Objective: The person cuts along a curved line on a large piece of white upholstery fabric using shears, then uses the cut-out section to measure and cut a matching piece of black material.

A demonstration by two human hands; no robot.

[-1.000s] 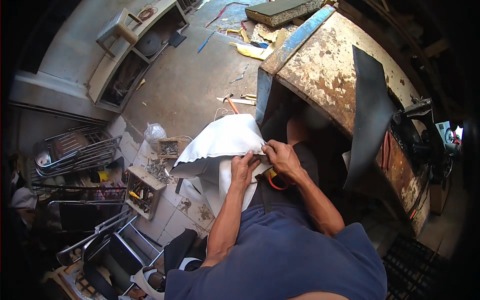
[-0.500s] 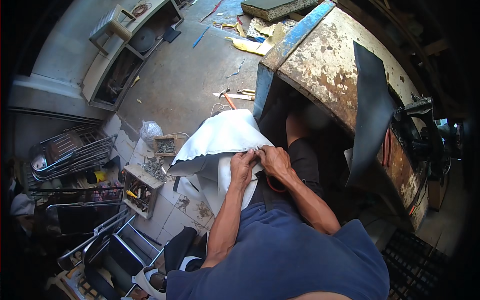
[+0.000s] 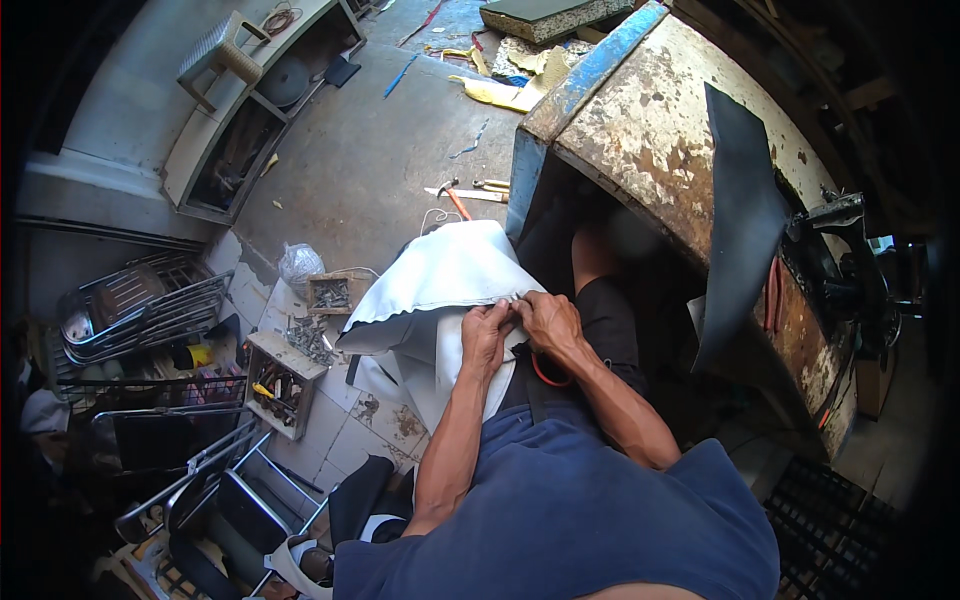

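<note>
A white sheet of fabric or vinyl (image 3: 430,270) with a grey underside is draped over my lap. My left hand (image 3: 487,335) pinches its hemmed edge near the right corner. Close beside it, my right hand (image 3: 550,330) grips the same edge, fingers bent; anything smaller between my fingertips is hidden. Just below my right hand lies an orange looped handle (image 3: 553,373), partly covered. Beyond the sheet, a hammer (image 3: 457,200) with an orange handle lies on the floor beside other hand tools.
A worn metal-edged workbench (image 3: 650,100) stands right, with a black sheet (image 3: 740,230) and a sewing machine (image 3: 850,270). Left are wooden boxes of small parts (image 3: 285,385), stacked folded chairs (image 3: 140,300) and a low cabinet (image 3: 255,140). Foam offcuts (image 3: 510,90) lie at the back.
Since one second ago my right hand has moved slightly left and down along the edge, closer to my left hand, and more of the orange handle is covered.
</note>
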